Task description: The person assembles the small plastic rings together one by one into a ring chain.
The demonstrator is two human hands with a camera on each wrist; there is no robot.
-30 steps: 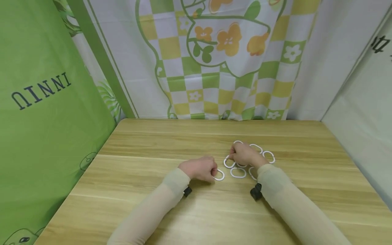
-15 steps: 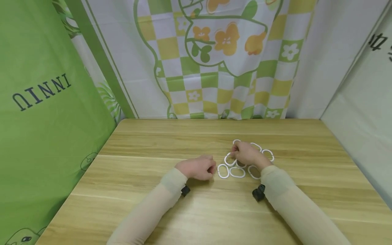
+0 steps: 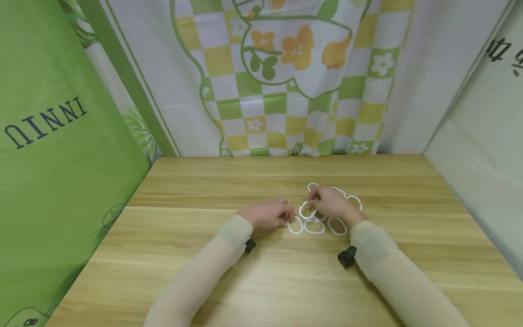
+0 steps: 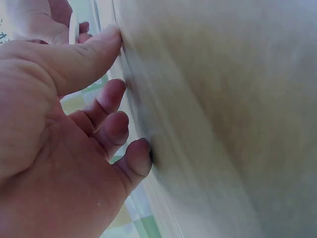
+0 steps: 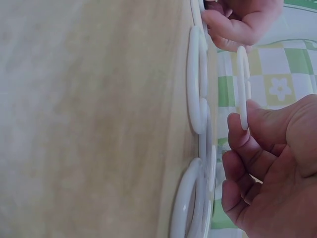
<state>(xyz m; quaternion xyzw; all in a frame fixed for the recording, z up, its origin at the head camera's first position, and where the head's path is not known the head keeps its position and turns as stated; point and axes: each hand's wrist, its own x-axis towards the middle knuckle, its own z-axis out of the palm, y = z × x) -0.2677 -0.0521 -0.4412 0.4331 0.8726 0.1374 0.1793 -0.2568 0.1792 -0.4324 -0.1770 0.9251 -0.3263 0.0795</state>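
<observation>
My right hand point(image 3: 333, 203) pinches a white oval curtain ring point(image 5: 241, 84) between thumb and index finger. In the right wrist view this ring stands on edge, apart from the rings lying on the table. My left hand point(image 3: 267, 214) is low over the table, its fingertips at the upper left of a lying curtain ring point(image 3: 302, 225). Whether they touch that ring is unclear. In the left wrist view the thumb is extended, the other visible fingers are loosely bent, and no ring shows between them. Another curtain ring point(image 3: 313, 233) lies just to the right.
Several more white rings lie around and partly under my right hand, including one at the right point(image 3: 328, 225), one at the back point(image 3: 312, 184) and one at the back right point(image 3: 359, 200). The wooden table point(image 3: 196, 186) meets a patterned curtain point(image 3: 278, 104) behind.
One second ago my left hand held the left ring; half a second ago it was apart from it, and now it is back at its upper edge. My right hand has barely moved.
</observation>
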